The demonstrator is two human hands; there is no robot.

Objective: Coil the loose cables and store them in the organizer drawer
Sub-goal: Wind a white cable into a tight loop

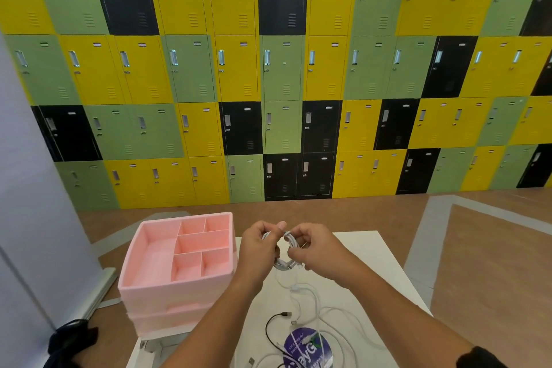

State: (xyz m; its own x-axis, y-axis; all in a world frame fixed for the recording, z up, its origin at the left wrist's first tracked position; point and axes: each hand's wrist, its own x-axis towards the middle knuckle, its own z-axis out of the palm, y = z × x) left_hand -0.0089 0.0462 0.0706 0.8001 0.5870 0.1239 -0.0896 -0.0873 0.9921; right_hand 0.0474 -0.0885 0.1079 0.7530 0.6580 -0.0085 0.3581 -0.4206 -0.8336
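Note:
A white cable coil (286, 263) hangs between both hands above the white table (370, 251). My left hand (259, 246) grips its left side, thumb up near the top. My right hand (313, 245) pinches the coil's top right strands. A loose tail of the same white cable (301, 290) trails down to the table. The pink organizer (155, 275) with its divided top tray sits left of my hands; its compartments hold nothing. A black cable (270, 329) and more loose white cables (343, 334) lie on the table near me.
A round blue sticker (307, 349) lies under the cables. A dark bag (71, 340) sits on the floor at lower left beside a grey partition (33, 218). A wall of yellow, green and black lockers (280, 75) stands beyond the table.

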